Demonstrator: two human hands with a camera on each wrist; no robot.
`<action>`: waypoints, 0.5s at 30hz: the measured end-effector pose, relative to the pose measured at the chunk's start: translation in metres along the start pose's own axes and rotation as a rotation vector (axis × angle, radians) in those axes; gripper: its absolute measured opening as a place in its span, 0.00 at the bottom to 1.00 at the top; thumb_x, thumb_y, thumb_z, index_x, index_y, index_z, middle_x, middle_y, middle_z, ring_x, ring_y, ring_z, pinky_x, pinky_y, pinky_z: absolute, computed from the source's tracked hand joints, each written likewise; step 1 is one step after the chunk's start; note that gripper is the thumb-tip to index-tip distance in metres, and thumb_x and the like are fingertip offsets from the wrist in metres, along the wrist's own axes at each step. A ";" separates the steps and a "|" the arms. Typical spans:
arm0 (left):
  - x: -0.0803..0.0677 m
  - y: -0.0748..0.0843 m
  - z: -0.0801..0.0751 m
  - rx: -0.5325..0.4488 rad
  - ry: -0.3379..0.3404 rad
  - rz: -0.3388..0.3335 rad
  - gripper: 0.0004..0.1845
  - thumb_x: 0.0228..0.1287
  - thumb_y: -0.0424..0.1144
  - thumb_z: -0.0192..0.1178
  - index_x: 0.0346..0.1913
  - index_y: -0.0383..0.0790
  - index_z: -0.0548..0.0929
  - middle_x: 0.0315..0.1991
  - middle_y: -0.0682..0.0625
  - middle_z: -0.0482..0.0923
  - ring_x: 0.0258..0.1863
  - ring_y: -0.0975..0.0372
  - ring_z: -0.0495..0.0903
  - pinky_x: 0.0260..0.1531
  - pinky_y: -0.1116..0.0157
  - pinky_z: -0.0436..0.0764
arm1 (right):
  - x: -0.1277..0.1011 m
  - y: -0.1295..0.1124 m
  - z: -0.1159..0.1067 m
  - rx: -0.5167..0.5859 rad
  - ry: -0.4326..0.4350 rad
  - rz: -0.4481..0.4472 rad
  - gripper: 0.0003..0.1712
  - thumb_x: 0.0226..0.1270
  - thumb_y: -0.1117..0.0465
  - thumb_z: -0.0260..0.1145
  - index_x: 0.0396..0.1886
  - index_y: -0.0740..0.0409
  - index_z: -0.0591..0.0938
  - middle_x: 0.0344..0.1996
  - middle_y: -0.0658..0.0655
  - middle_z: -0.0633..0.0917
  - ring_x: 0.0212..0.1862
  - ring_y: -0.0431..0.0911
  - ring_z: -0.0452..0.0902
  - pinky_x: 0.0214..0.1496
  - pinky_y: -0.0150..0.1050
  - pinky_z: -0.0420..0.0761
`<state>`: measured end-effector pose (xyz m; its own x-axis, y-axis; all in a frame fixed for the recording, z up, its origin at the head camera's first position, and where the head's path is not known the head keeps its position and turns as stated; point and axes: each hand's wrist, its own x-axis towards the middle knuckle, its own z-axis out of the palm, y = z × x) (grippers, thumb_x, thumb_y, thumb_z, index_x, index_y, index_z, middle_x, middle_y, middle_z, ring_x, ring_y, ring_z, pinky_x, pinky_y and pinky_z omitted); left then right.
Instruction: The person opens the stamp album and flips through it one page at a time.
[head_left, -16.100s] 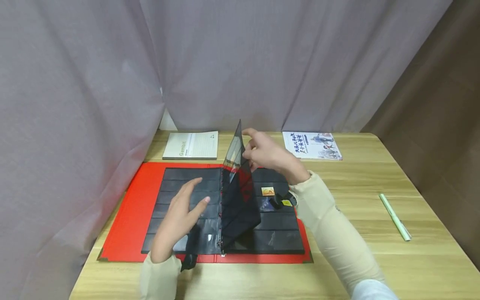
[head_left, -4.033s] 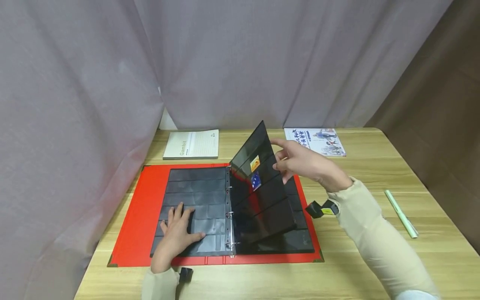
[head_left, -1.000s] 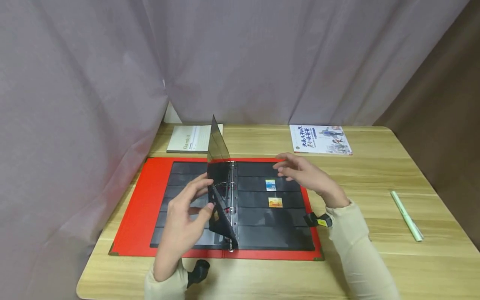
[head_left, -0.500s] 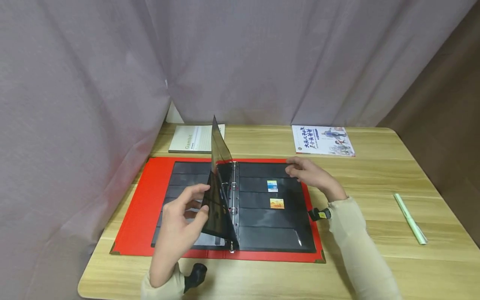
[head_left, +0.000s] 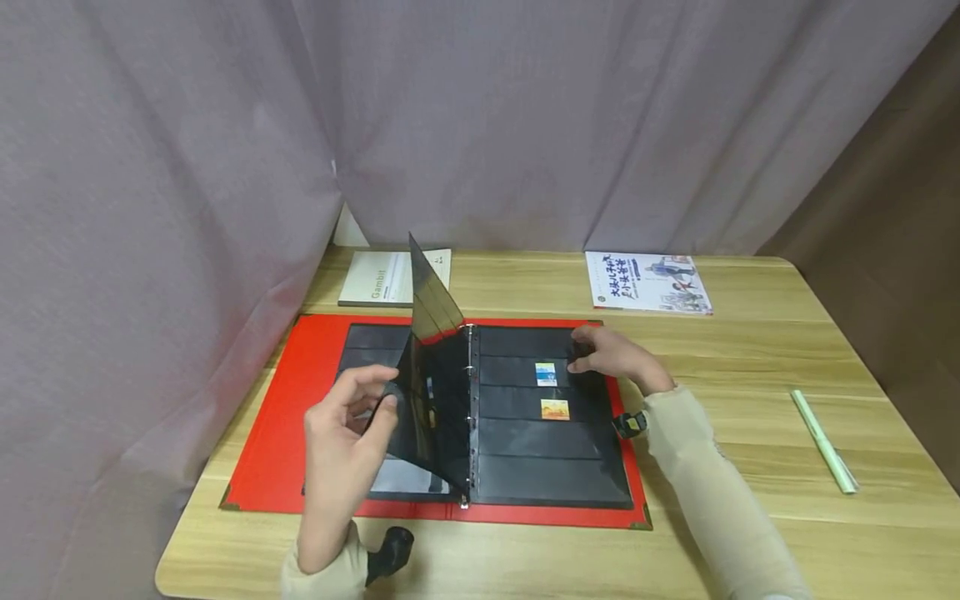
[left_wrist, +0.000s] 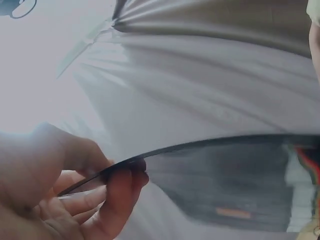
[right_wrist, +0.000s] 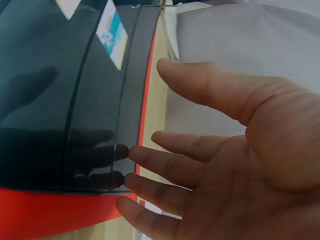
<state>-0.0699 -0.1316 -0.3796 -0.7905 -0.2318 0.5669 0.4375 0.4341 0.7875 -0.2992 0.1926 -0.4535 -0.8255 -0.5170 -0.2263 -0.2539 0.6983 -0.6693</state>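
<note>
The left hand (head_left: pixel 341 429) pinched the outer edge of a dark plastic pocket page (head_left: pixel 431 392), holding it tilted up over the open red ring binder (head_left: pixel 277 417). The right hand (head_left: pixel 617 357), fingers loosely extended, touched the flat right-hand page's (head_left: pixel 547 450) far corner.

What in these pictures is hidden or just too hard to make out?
- Designs on the two stamps: too small in the head view; the right wrist view cuts one off at the top edge.
- Left pages of the album: partly hidden behind the raised page and the left hand.
- Small items on the raised page: blurred in the left wrist view.
- Right hand fingertips: out of sight in the head view.
- Fine print on the white booklet: too small.
</note>
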 end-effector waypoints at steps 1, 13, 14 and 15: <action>0.000 0.000 -0.001 -0.005 0.008 0.001 0.20 0.56 0.14 0.60 0.46 0.38 0.86 0.26 0.51 0.81 0.23 0.62 0.78 0.17 0.70 0.73 | 0.001 0.000 0.001 -0.009 -0.004 0.012 0.39 0.64 0.64 0.70 0.69 0.78 0.66 0.67 0.78 0.69 0.68 0.69 0.64 0.68 0.62 0.67; -0.003 -0.010 -0.015 0.043 0.043 -0.023 0.20 0.58 0.14 0.60 0.48 0.36 0.86 0.27 0.49 0.82 0.24 0.64 0.79 0.19 0.72 0.76 | 0.008 0.002 0.001 -0.068 -0.005 0.089 0.46 0.57 0.65 0.75 0.72 0.74 0.63 0.66 0.75 0.71 0.62 0.66 0.69 0.67 0.63 0.67; -0.004 -0.011 -0.017 0.051 0.052 -0.033 0.20 0.58 0.14 0.60 0.48 0.36 0.86 0.28 0.49 0.82 0.24 0.64 0.79 0.20 0.72 0.77 | 0.008 0.003 0.002 -0.071 -0.007 0.092 0.48 0.56 0.65 0.76 0.72 0.74 0.63 0.67 0.75 0.70 0.63 0.66 0.68 0.67 0.63 0.66; -0.005 -0.013 -0.019 0.062 0.061 -0.042 0.19 0.58 0.14 0.60 0.48 0.36 0.86 0.28 0.49 0.82 0.25 0.65 0.80 0.21 0.72 0.77 | 0.009 0.004 0.002 -0.071 -0.010 0.095 0.49 0.56 0.65 0.76 0.73 0.74 0.62 0.68 0.75 0.70 0.64 0.66 0.67 0.68 0.63 0.66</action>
<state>-0.0635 -0.1523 -0.3878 -0.7793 -0.3024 0.5489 0.3757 0.4756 0.7954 -0.3064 0.1902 -0.4600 -0.8428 -0.4513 -0.2933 -0.2101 0.7775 -0.5928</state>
